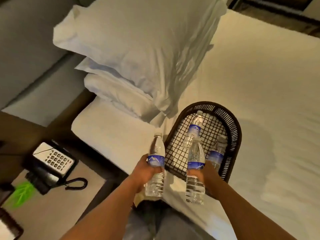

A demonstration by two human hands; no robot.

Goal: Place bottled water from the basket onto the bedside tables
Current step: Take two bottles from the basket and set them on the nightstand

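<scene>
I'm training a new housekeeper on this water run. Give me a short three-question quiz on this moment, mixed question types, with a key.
1. True or false: each hand holds a bottle.
2. How many bottles lie in the basket?
3. What already sits on the bedside table? A) a lamp B) a telephone C) a glass

Key
1. True: the left hand grips one bottle, and the right hand grips another.
2. Two: one bottle lies across the middle, another by the right wall.
3. B, the telephone.
</scene>
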